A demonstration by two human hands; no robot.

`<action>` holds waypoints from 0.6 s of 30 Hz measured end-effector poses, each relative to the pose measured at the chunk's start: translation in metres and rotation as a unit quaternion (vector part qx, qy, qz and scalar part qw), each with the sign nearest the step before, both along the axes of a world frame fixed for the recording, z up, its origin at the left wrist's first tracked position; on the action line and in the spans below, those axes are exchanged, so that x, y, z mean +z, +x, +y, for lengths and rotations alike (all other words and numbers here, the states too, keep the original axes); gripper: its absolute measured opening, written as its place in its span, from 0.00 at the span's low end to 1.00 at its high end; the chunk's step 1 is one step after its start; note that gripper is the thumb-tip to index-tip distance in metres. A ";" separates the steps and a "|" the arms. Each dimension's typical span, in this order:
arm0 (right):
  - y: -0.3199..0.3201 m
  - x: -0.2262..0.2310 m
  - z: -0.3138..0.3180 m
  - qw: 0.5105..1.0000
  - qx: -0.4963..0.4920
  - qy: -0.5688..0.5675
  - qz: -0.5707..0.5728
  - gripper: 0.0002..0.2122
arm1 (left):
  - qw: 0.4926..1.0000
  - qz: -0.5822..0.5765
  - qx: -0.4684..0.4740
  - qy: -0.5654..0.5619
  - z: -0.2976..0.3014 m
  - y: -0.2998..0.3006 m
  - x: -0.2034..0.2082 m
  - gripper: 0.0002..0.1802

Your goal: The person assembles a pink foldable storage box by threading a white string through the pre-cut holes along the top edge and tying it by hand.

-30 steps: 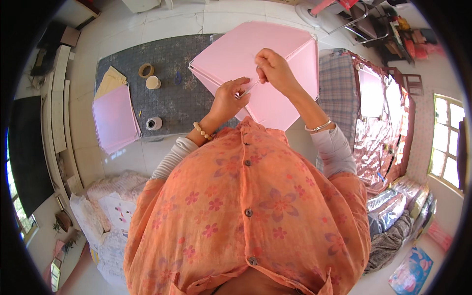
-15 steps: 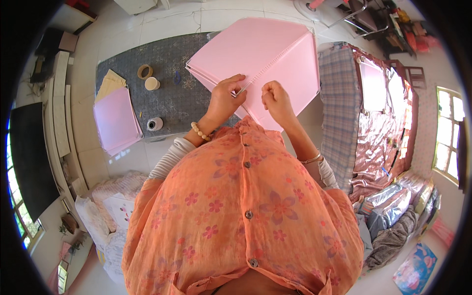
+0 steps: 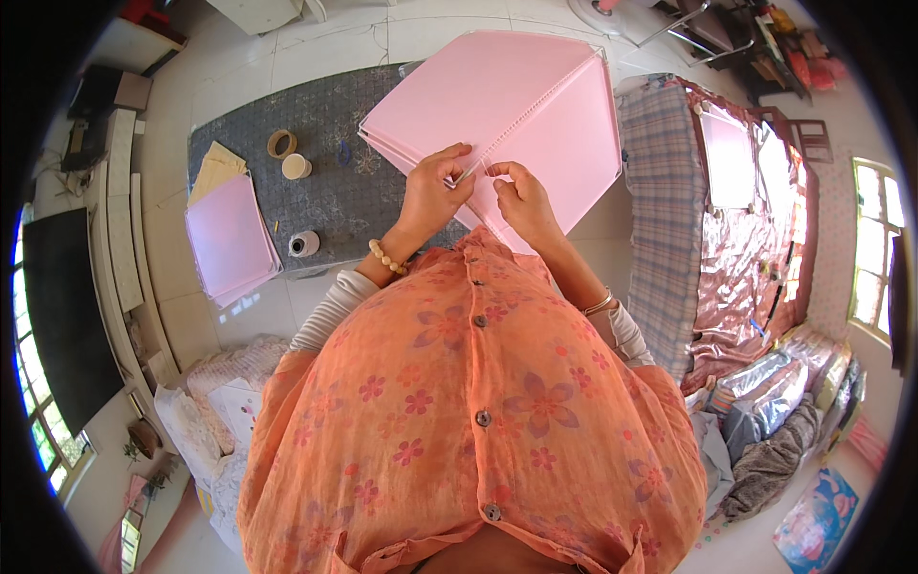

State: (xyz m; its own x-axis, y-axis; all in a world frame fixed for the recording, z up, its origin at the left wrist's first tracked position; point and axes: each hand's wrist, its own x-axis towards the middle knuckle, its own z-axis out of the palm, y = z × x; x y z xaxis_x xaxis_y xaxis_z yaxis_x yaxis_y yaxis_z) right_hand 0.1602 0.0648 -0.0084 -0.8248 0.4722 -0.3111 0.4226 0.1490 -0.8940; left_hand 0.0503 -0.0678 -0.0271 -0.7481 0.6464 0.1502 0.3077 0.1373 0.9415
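A large pink folded piece (image 3: 478, 91), made of flat panels with thin stiff edges, stands before my chest. A row of stitches or lacing (image 3: 540, 103) runs down the ridge where two panels meet. My left hand (image 3: 432, 196) grips the panels' joined edge at the near end of that row, thumb and fingers closed on it. Close beside it my right hand (image 3: 526, 203) is closed, its index finger and thumb bent toward the seam. Whatever sits between those fingertips is too small to make out.
The dark patterned table (image 3: 316, 124) on the left carries a tape roll (image 3: 281, 143), a pale round tub (image 3: 296, 165) and a thread spool (image 3: 304, 244). Pink sheets (image 3: 231, 234) overlap its left edge beside tan pieces (image 3: 219, 170). Rightward stands a cloth-covered piece of furniture (image 3: 658, 220).
My right hand has moved left and in toward the seam, its fingers now beside my left hand's. The left hand keeps its hold, and the pink panels have barely shifted.
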 end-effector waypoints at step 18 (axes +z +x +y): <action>-0.006 0.006 0.011 0.986 0.033 0.152 0.062 0.08 | 1.000 -0.004 -0.028 -0.003 0.002 0.002 -0.002 0.10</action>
